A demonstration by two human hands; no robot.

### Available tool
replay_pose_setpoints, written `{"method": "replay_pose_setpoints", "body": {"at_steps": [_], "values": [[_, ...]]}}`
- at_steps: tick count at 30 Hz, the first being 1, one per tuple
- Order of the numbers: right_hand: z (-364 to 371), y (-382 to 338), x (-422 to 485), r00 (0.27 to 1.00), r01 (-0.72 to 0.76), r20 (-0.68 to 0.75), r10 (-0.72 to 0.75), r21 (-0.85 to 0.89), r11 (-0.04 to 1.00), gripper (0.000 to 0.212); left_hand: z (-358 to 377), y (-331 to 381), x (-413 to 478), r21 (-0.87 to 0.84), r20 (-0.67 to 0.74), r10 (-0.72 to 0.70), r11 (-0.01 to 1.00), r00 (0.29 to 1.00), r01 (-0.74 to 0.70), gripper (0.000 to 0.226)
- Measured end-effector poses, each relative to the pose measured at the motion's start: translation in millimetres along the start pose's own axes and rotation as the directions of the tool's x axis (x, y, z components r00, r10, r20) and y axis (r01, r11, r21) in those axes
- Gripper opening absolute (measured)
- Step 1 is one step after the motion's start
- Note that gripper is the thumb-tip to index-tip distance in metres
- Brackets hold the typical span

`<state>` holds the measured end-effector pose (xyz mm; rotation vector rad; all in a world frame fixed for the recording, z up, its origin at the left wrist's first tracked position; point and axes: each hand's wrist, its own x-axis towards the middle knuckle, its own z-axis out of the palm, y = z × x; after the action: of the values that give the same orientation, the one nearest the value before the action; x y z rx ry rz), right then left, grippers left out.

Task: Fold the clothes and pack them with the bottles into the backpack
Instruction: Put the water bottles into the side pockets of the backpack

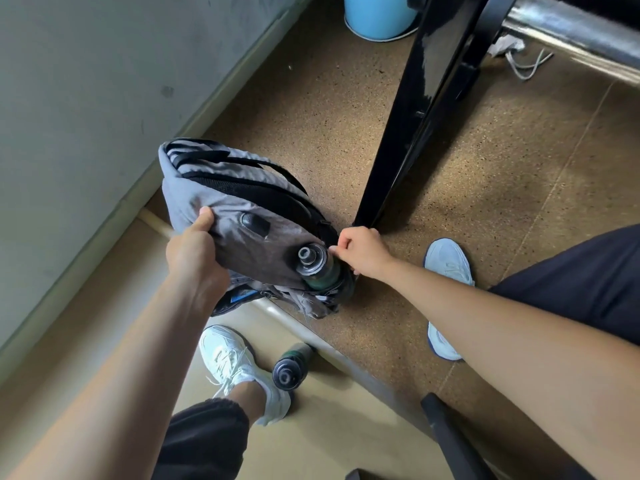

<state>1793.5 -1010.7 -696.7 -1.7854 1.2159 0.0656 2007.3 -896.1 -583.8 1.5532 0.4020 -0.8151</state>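
Observation:
A grey backpack with black straps stands on the floor in the middle of the head view. My left hand grips its near top edge, thumb curled over the fabric. A dark green bottle with a black cap sticks out of the backpack's near side pocket. My right hand is right beside that bottle, its fingers curled and pinching the pocket's edge. A second dark bottle stands on the floor lower down, next to my left foot. No clothes are visible.
A black desk leg rises just right of the backpack. A grey wall runs along the left. A light blue bin stands at the top. My white sneakers are on the floor; a black chair base sits bottom right.

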Motion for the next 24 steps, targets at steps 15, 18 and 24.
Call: {"method": "replay_pose_setpoints", "body": {"at_steps": [15, 18, 24], "values": [[-24, 2, -17, 0.992, -0.048, 0.116, 0.045, 0.021, 0.999, 0.027, 17, 3, -17, -0.011, 0.062, 0.036, 0.999, 0.997, -0.035, 0.036], [-16, 11, -19, 0.999, 0.021, 0.024, -0.023, 0.073, 0.997, 0.014, 16, 3, -18, -0.016, 0.063, 0.033, 0.999, 0.997, -0.032, 0.033], [-13, -8, -23, 0.972, 0.199, 0.107, -0.209, 0.1, 0.975, 0.058, 20, 1, -20, -0.024, 0.071, 0.033, 0.999, 0.997, -0.032, 0.035]]}}
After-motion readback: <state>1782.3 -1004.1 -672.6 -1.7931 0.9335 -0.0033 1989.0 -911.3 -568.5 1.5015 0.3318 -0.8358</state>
